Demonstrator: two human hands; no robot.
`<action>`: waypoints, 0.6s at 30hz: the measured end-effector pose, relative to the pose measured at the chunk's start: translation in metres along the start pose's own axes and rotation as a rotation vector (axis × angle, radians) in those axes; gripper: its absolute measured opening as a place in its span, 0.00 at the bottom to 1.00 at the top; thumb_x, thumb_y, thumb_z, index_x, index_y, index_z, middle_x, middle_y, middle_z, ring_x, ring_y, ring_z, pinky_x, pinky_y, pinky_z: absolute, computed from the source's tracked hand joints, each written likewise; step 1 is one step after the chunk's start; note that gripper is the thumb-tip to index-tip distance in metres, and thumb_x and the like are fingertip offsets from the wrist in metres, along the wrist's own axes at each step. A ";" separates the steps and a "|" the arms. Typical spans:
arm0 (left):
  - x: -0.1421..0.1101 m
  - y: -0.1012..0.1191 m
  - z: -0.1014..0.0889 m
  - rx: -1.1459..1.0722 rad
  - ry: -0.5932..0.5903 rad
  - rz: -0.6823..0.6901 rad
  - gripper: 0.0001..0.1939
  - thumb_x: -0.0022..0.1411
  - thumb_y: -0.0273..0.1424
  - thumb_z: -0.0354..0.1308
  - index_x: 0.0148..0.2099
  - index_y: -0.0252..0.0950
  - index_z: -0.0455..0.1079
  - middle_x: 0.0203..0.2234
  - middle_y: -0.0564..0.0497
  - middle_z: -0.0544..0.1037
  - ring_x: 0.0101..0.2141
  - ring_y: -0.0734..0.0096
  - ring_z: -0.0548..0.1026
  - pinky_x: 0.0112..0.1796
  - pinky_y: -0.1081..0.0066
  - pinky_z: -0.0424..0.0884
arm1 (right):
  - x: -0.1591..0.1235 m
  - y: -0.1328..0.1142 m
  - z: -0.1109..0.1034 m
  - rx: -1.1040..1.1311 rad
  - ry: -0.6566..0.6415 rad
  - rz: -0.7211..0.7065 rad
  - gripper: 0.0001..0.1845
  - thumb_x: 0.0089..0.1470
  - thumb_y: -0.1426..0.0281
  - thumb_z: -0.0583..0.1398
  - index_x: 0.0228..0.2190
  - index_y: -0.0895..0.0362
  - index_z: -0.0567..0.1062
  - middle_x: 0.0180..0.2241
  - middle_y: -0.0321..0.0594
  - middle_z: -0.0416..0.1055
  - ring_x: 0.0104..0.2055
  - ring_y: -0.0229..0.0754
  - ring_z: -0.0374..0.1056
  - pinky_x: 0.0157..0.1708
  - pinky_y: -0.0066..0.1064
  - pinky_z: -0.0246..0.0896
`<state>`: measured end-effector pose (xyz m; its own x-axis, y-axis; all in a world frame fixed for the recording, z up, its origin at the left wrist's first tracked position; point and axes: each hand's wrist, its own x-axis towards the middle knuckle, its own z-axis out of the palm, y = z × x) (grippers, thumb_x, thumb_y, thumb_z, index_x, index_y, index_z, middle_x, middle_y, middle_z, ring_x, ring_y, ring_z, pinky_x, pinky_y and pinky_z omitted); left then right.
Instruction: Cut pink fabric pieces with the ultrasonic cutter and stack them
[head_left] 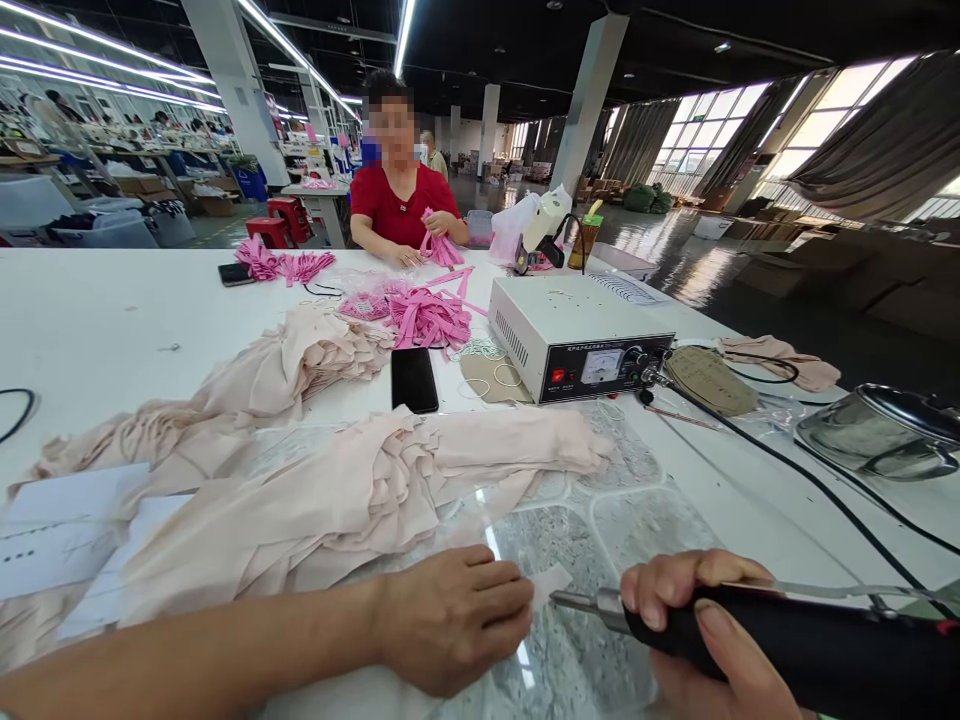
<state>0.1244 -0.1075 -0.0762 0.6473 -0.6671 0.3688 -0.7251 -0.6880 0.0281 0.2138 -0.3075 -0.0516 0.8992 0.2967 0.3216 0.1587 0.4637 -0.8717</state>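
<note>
My right hand [720,620] is wrapped round the black body of an ultrasonic welding gun [817,640], whose metal tip points left, just above the grey marbled mat [555,540]. Right in front of that tip, a small pale, sheer strip of fabric [551,583] sticks out from the curled fingers of my left hand [461,620]. Those fingers are closed and pressed down on the mat, and what lies under them is hidden. Beyond my left arm, layered pale pink fabric pieces [360,490] spread across the mat.
A control box [600,360] with a dial stands behind the mat, its cable [795,470] running to the right. A phone [414,380], pink strips [427,320] and a glass pot [877,430] lie around. Across the table, a person in red [405,205] handles pink strips.
</note>
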 end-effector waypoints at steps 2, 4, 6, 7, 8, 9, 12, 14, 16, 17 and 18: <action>0.000 0.000 0.000 0.007 0.001 0.003 0.11 0.66 0.26 0.45 0.44 0.28 0.67 0.37 0.40 0.74 0.35 0.65 0.71 0.34 0.68 0.66 | -0.001 0.000 0.001 -0.001 0.003 -0.004 0.07 0.53 0.68 0.59 0.26 0.54 0.66 0.22 0.31 0.62 0.20 0.34 0.60 0.24 0.32 0.65; 0.000 0.000 0.000 0.012 0.000 0.005 0.10 0.66 0.26 0.45 0.44 0.29 0.67 0.37 0.40 0.74 0.35 0.65 0.71 0.34 0.68 0.67 | -0.001 0.001 0.003 -0.004 0.008 -0.004 0.06 0.53 0.69 0.59 0.26 0.54 0.66 0.22 0.31 0.62 0.20 0.34 0.61 0.24 0.32 0.65; 0.000 0.000 0.000 0.015 0.003 0.006 0.10 0.66 0.26 0.46 0.44 0.28 0.67 0.37 0.40 0.73 0.35 0.65 0.71 0.34 0.68 0.67 | -0.002 0.002 0.003 -0.008 0.001 -0.005 0.06 0.53 0.69 0.59 0.27 0.54 0.66 0.23 0.31 0.63 0.20 0.34 0.61 0.24 0.33 0.65; 0.000 0.000 0.000 0.016 0.005 0.006 0.10 0.66 0.26 0.46 0.44 0.27 0.67 0.37 0.40 0.73 0.35 0.65 0.71 0.34 0.68 0.67 | -0.002 0.003 0.003 -0.011 -0.006 -0.004 0.06 0.53 0.69 0.59 0.27 0.54 0.66 0.23 0.31 0.63 0.20 0.35 0.61 0.24 0.33 0.66; 0.000 0.001 0.000 0.017 0.007 0.007 0.10 0.66 0.26 0.46 0.44 0.27 0.67 0.37 0.40 0.73 0.35 0.65 0.71 0.34 0.68 0.67 | -0.003 0.004 0.003 -0.015 -0.011 -0.008 0.06 0.53 0.69 0.59 0.27 0.54 0.66 0.23 0.31 0.63 0.20 0.35 0.61 0.24 0.33 0.66; 0.000 0.001 0.001 0.019 0.009 0.007 0.11 0.66 0.26 0.46 0.44 0.27 0.67 0.37 0.40 0.73 0.35 0.65 0.71 0.34 0.68 0.67 | -0.003 0.004 0.002 -0.018 -0.014 -0.014 0.05 0.53 0.70 0.59 0.27 0.53 0.66 0.23 0.31 0.63 0.20 0.35 0.61 0.24 0.34 0.66; 0.000 0.001 0.001 0.027 0.015 0.004 0.10 0.66 0.26 0.46 0.43 0.29 0.67 0.37 0.40 0.73 0.35 0.66 0.71 0.34 0.68 0.67 | -0.003 0.007 -0.001 -0.032 -0.016 -0.029 0.04 0.54 0.70 0.58 0.29 0.53 0.66 0.24 0.32 0.64 0.21 0.35 0.62 0.25 0.35 0.66; 0.000 0.000 0.001 0.033 0.015 0.005 0.09 0.65 0.26 0.46 0.43 0.30 0.66 0.36 0.40 0.73 0.35 0.66 0.71 0.33 0.69 0.66 | -0.003 0.008 -0.003 -0.046 -0.034 -0.035 0.04 0.54 0.71 0.57 0.29 0.53 0.66 0.24 0.32 0.65 0.21 0.36 0.62 0.26 0.36 0.66; 0.000 0.000 0.001 0.035 0.013 0.005 0.08 0.65 0.26 0.47 0.42 0.31 0.66 0.36 0.40 0.73 0.35 0.66 0.71 0.33 0.69 0.66 | -0.003 0.009 -0.005 -0.057 -0.054 -0.037 0.04 0.54 0.72 0.58 0.29 0.52 0.66 0.24 0.32 0.65 0.22 0.37 0.62 0.26 0.37 0.66; 0.000 0.000 0.001 0.035 0.011 0.004 0.08 0.65 0.26 0.47 0.42 0.31 0.66 0.37 0.40 0.73 0.35 0.66 0.71 0.33 0.69 0.65 | -0.003 0.009 -0.006 -0.058 -0.058 -0.035 0.04 0.54 0.72 0.58 0.29 0.53 0.66 0.23 0.32 0.65 0.22 0.37 0.62 0.26 0.37 0.66; -0.001 0.000 0.001 0.032 0.007 0.002 0.08 0.65 0.26 0.48 0.43 0.31 0.66 0.36 0.40 0.73 0.35 0.66 0.72 0.33 0.69 0.65 | -0.002 0.008 -0.007 -0.053 -0.052 -0.026 0.04 0.54 0.71 0.58 0.28 0.53 0.67 0.23 0.32 0.64 0.22 0.37 0.62 0.26 0.36 0.65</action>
<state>0.1243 -0.1074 -0.0775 0.6444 -0.6662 0.3753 -0.7182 -0.6958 -0.0019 0.2159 -0.3103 -0.0620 0.8722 0.3291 0.3619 0.2043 0.4271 -0.8808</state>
